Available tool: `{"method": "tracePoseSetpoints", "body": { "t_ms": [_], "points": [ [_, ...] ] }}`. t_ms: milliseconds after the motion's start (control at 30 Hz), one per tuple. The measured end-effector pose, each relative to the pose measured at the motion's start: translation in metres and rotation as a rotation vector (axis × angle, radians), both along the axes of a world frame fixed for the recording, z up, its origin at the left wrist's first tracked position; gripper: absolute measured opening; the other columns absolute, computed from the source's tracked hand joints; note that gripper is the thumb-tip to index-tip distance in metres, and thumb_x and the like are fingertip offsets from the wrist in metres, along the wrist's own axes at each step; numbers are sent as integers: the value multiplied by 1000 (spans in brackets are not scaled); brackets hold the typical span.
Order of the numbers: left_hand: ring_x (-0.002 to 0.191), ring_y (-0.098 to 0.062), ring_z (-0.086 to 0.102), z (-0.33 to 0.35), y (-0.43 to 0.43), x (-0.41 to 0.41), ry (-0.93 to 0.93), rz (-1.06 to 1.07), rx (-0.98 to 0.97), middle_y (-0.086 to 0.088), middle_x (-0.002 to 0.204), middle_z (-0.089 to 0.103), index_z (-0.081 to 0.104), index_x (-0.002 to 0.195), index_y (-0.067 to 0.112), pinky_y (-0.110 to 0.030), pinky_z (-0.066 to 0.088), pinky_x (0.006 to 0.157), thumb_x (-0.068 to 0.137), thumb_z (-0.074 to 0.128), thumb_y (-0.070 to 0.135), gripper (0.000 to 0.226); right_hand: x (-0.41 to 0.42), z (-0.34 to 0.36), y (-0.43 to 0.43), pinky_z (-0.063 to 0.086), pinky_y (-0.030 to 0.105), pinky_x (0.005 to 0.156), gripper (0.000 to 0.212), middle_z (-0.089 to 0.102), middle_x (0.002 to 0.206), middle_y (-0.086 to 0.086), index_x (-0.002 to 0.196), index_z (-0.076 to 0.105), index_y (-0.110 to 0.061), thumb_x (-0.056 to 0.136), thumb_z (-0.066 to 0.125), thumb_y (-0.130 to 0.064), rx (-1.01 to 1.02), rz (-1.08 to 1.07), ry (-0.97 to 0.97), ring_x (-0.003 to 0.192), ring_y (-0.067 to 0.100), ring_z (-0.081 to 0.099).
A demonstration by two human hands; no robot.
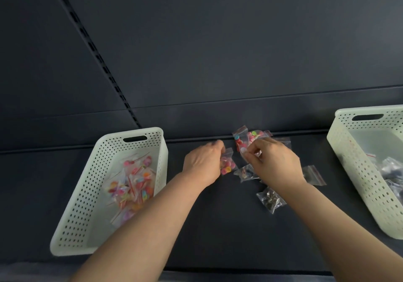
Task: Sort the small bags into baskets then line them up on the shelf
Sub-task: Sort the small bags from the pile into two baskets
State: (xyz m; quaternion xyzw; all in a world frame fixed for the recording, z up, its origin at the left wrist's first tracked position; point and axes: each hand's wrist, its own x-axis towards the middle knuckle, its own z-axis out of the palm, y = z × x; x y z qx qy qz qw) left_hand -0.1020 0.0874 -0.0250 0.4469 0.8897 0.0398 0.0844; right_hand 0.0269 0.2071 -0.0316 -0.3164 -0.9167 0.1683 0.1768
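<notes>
Pinching a button bag [226,166] in my left hand [204,163] and a pink bag [241,145] in my right hand [275,161], mid dark shelf [218,227]. Left basket [82,194] at 8 o'clock, right basket [349,150] at 3, slotted back panel [218,41] at 12.

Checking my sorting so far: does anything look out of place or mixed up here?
Nothing stands out. The left basket holds colourful bags, the right basket holds dark bags; unsorted bags lie between them.

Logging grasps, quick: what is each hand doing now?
Left hand: grips a pink-bead bag.
Right hand: pinches a red-bead bag.
</notes>
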Motion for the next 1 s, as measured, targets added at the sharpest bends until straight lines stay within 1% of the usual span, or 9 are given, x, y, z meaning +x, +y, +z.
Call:
{"method": "tracePoseSetpoints", "body": {
  "t_ms": [67,167,267,367,467,633,700,833,1000],
  "points": [
    [108,-21,59,3,4,3,-48,-87,-70,3,122,57,38,141,36,-34,49,77,96,57,21,51,2,0,0,42,27,57,23,61,88,-9,78,62,-28,89,57,-47,-14,-15,7,80,15,59],
    [105,-18,58,6,12,5,-109,-52,-95,9,106,56,58,126,36,-30,43,73,98,54,21,32,10,0,0,41,26,57,21,60,87,-9,75,60,-29,89,57,-44,-29,-28,6,80,16,58],
    [91,-14,63,4,7,3,-198,136,110,11,95,67,69,97,29,-33,51,70,94,60,22,12,19,0,-2,39,26,57,24,58,85,-9,70,53,-32,89,58,-46,-45,-14,25,79,16,56],
    [76,-14,65,11,-8,5,-329,281,413,10,77,69,69,81,29,-33,54,70,90,64,20,14,22,2,-4,38,26,58,27,58,84,-10,75,61,-30,89,55,-51,-54,15,54,78,13,55],
    [67,-12,63,34,-38,6,-309,351,633,11,70,67,65,72,35,-31,51,64,87,67,17,24,10,6,-14,44,28,58,30,58,80,-10,75,62,-28,88,54,-55,-42,78,72,76,15,57],
    [80,-10,64,60,-129,-21,-32,615,690,12,84,70,71,85,26,-28,49,73,89,64,19,11,-38,27,-63,46,29,58,28,59,77,-9,73,62,-26,88,58,-49,-54,285,184,75,15,58],
    [86,-13,65,59,-165,-30,-14,701,610,11,88,70,72,88,25,-28,49,76,90,62,16,13,-57,36,-87,49,30,59,28,59,79,-10,77,64,-25,89,57,-49,-59,365,187,77,12,57],
    [95,-18,62,54,-205,-31,-11,731,533,1,110,65,68,115,26,-34,50,87,93,59,12,28,-91,47,-120,48,30,61,21,58,84,-11,84,65,-27,91,55,-44,-19,445,152,83,12,55],
    [93,-13,64,54,-215,-36,-39,721,551,7,113,66,69,110,30,-36,54,86,94,59,17,23,-126,49,-144,47,29,64,16,62,98,-9,97,67,-27,92,56,-38,76,493,74,97,15,56]
  ]
}}
